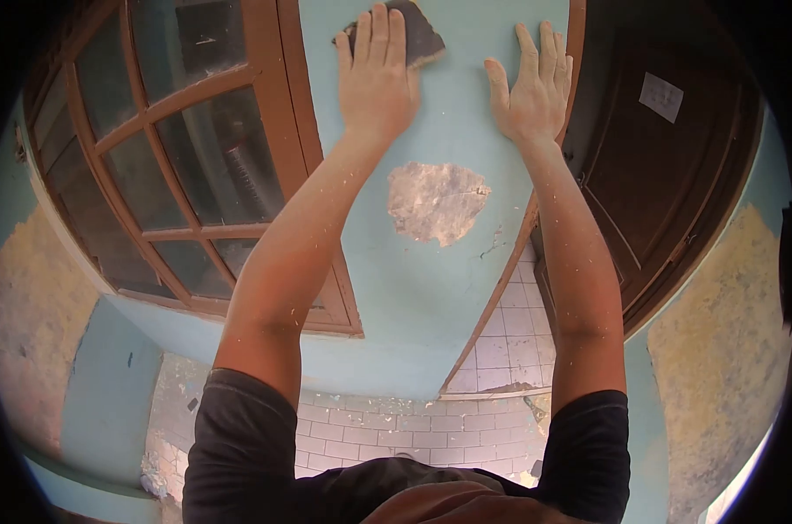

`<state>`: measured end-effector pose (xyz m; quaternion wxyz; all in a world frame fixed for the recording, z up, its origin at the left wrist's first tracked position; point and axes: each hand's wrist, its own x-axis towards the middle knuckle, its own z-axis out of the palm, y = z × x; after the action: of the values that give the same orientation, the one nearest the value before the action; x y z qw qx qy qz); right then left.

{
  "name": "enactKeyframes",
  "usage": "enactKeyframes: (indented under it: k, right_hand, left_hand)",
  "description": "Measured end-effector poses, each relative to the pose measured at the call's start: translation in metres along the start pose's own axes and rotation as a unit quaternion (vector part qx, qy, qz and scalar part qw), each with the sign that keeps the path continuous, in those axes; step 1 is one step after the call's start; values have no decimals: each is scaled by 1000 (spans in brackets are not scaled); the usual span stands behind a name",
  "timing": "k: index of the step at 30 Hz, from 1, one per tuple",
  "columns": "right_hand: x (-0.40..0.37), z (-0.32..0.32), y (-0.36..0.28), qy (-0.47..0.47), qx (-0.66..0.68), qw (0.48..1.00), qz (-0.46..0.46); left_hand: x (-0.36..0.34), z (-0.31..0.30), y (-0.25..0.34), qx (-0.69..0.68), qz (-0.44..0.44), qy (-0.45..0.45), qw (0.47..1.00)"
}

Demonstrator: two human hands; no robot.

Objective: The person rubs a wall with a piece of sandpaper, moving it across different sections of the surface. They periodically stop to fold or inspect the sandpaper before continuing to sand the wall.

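High on the pale green wall (448, 113), my left hand (376, 83) presses a dark sheet (423, 39) with a ragged edge flat against the surface. The fingers lie over the sheet, pointing up, and part of it is hidden beneath them. My right hand (536, 87) rests on the wall near its right edge, fingers spread, holding nothing. Below and between the hands is a bare patch (439, 203) where the paint is gone. Pale dust covers both hands and forearms.
A brown-framed window (151, 113) with several panes stands at the left. On the right, a dark brown door (667, 166) carries a white paper (661, 97) beside a doorway with a tiled floor (509, 336). Paint flakes lie on the paving (413, 430) below.
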<state>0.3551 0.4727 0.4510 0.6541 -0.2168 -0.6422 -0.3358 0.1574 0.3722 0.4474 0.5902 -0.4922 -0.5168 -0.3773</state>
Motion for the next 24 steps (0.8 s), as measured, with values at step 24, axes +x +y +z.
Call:
enactKeyframes:
  k: [24]
  right_hand:
    - [-11,1,12,95,77,992,-8]
  left_hand:
    - [62,-3,14,-53,36,13,998]
